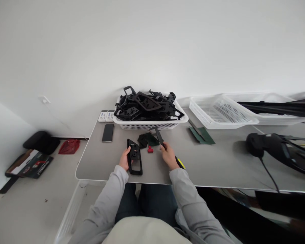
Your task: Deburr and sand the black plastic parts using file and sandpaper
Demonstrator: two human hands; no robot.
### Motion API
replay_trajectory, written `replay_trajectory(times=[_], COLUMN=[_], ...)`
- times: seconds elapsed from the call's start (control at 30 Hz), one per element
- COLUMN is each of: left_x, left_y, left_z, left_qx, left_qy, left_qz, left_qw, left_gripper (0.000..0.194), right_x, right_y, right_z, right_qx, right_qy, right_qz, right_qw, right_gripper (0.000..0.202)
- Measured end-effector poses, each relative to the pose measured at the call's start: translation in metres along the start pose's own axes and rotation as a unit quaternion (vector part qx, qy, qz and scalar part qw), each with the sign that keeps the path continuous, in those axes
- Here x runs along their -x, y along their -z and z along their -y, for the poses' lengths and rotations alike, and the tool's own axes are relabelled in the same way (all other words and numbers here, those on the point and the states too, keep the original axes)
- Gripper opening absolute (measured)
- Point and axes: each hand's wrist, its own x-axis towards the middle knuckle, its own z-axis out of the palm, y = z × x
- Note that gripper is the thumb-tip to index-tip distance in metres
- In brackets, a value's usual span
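My left hand [125, 159] grips the left side of a black plastic frame part [134, 156], which has a rectangular opening at its near end. To its right, my right hand [169, 156] is closed on a dark caliper-like tool [157, 135], its jaws pointing away from me. Between the hands lie a small red piece [150, 149] and crumpled dark green and black scraps [148, 139]. A black and yellow handled object [180, 162] sits beside my right wrist, partly hidden by it.
A white basket [149, 126] heaped with black plastic parts stands at the back. On the left are a phone [108, 133] and two small white boxes [106, 116]. Green sheets [201, 135], white trays [223, 112] and a black corded device [274, 145] are on the right.
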Motion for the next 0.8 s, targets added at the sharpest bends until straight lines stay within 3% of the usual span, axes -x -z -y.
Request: replay_trajectory(times=[0.17,0.3,0.5,0.8], left_x=[0.001,0.006,0.01,0.006], left_y=[0.001,-0.001,-0.002,0.003], left_z=[0.001,0.0,-0.002,0.0], left_qx=[-0.011,-0.041,-0.072,-0.068], left_qy=[0.034,0.066,0.116,0.112], left_qz=[0.034,0.05,0.072,0.087], left_qw=[0.999,0.996,0.988,0.988], left_gripper=[0.014,0.013,0.014,0.015], right_x=[0.025,0.038,0.035,0.026], right_y=[0.008,0.01,0.014,0.016], right_z=[0.021,0.039,0.049,0.048], right_qx=[-0.114,-0.051,0.087,0.082], right_qy=[0.078,0.111,0.133,0.159], right_qz=[0.087,0.159,0.129,0.154], right_qw=[0.987,0.98,0.979,0.972], right_gripper=[0.051,0.046,0.031,0.028])
